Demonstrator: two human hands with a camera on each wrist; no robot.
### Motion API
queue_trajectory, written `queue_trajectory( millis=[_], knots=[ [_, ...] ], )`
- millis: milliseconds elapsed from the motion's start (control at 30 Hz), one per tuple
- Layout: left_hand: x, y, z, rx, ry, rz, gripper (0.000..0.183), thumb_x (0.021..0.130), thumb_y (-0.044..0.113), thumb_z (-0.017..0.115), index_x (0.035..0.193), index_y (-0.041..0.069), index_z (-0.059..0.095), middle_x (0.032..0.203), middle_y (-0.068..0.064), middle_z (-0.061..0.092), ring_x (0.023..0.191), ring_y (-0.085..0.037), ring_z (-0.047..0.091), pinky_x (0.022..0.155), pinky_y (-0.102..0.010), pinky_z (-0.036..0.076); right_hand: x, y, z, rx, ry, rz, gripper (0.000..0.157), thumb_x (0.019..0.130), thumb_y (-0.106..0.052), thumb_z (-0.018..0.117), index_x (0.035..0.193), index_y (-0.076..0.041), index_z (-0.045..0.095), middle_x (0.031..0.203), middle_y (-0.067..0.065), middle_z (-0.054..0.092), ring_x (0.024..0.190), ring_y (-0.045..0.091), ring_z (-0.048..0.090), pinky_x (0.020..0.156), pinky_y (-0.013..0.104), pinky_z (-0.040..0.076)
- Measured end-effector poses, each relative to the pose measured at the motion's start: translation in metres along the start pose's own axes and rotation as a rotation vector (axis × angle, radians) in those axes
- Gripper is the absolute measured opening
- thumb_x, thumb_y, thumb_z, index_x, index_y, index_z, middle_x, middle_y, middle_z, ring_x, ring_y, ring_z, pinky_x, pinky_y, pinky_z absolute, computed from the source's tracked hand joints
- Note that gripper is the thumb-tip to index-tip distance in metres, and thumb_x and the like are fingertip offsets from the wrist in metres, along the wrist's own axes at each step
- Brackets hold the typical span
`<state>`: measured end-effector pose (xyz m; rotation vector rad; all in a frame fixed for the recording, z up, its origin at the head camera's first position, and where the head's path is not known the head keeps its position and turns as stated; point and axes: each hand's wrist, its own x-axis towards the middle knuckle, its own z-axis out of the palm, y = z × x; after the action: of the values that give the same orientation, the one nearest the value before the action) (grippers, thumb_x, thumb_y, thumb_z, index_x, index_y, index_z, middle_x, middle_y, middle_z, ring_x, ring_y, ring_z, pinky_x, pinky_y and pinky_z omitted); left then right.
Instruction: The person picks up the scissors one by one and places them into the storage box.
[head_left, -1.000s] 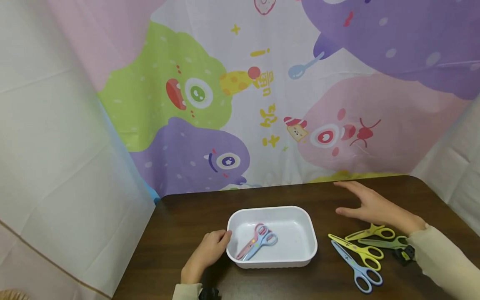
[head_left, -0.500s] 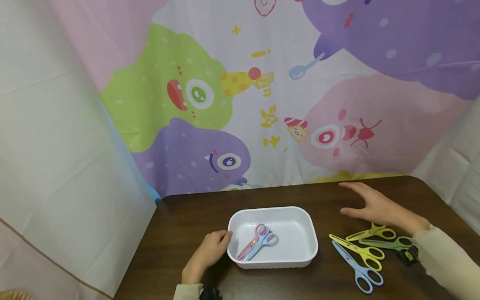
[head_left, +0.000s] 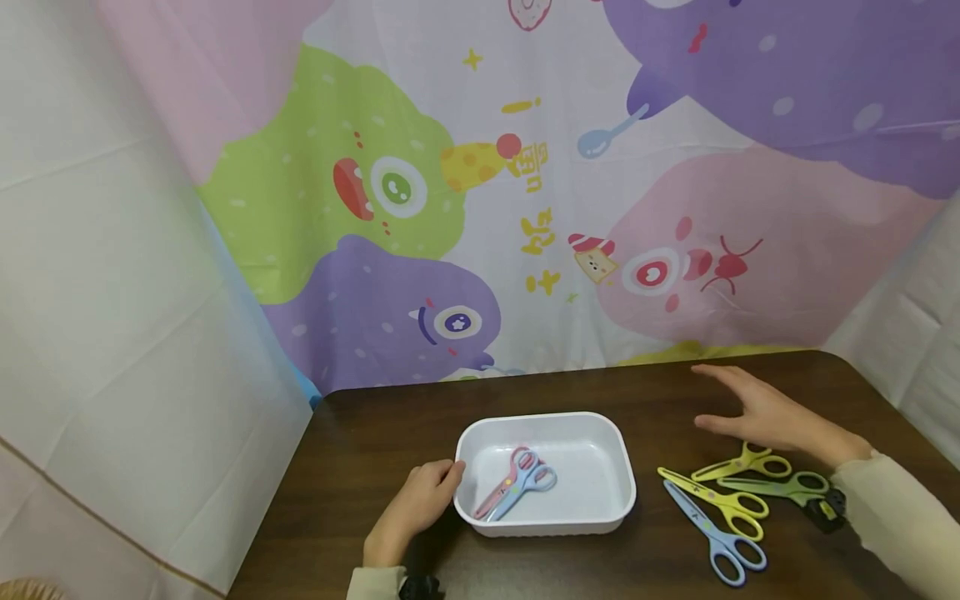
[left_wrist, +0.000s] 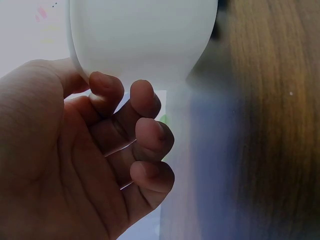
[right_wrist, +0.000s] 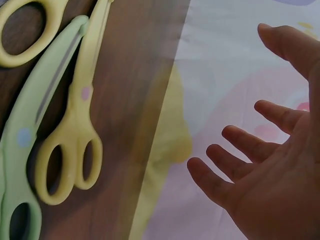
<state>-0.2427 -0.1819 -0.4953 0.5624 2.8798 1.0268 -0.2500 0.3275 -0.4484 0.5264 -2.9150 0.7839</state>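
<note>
My left hand (head_left: pixel 420 500) holds the left end of a white plastic tray (head_left: pixel 588 479), with the thumb at the rim. In the left wrist view, its fingers curl against the tray's end wall (left_wrist: pixel 145 40). Inside the tray, light-blue scissors (head_left: pixel 512 498) lie over pink scissors (head_left: pixel 492 497). To the right, my right hand (head_left: pixel 765 412) hovers with spread fingers and holds nothing. It is nearest to short yellow scissors (head_left: pixel 723 468) and green scissors (head_left: pixel 783 487). Closer to the front lie longer yellow scissors (head_left: pixel 712 497) and blue scissors (head_left: pixel 705 528).
The dark wooden table (head_left: pixel 360 433) ends at the back against a hanging cloth (head_left: pixel 555 333) with cartoon monsters. White cloth (head_left: pixel 135 275) hangs along the left side. Black wrist gear (head_left: pixel 825 510) on the right arm sits close to the green scissors' handles.
My right hand has drifted slightly to the right, showing more of the green scissors' handles. The left hand, the tray and the scissors have stayed in place.
</note>
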Motion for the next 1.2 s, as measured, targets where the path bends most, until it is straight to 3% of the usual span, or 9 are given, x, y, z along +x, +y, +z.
queue_trajectory(
  millis=[567, 833, 1200],
  knots=[
    [0.0, -0.002, 0.0, 0.008, 0.003, 0.001, 0.037, 0.107, 0.027, 0.05, 0.076, 0.01, 0.059, 0.066, 0.004, 0.046, 0.065, -0.012, 0.046, 0.061, -0.027, 0.039, -0.025, 0.026, -0.001, -0.015, -0.01, 0.0, 0.079, 0.089, -0.038, 0.08, 0.148, 0.0, 0.044, 0.145, 0.033, 0.049, 0.13, 0.055, 0.048, 0.095, 0.072, 0.043],
    [0.001, -0.003, 0.0, 0.013, 0.003, 0.006, 0.037, 0.107, 0.027, 0.05, 0.075, 0.011, 0.058, 0.066, 0.004, 0.048, 0.065, -0.012, 0.047, 0.061, -0.027, 0.04, -0.037, 0.042, -0.002, -0.012, 0.003, -0.014, 0.08, 0.085, -0.03, 0.085, 0.147, 0.002, 0.044, 0.137, 0.031, 0.058, 0.121, 0.051, 0.058, 0.079, 0.05, 0.056],
    [0.001, -0.002, 0.001, 0.019, -0.001, 0.001, 0.036, 0.107, 0.027, 0.05, 0.076, 0.01, 0.058, 0.066, 0.003, 0.048, 0.066, -0.013, 0.047, 0.062, -0.028, 0.04, -0.052, 0.06, 0.003, -0.073, 0.005, -0.005, 0.072, 0.078, -0.028, 0.09, 0.136, 0.003, 0.058, 0.13, 0.026, 0.063, 0.115, 0.045, 0.06, 0.082, 0.036, 0.055]
  ],
)
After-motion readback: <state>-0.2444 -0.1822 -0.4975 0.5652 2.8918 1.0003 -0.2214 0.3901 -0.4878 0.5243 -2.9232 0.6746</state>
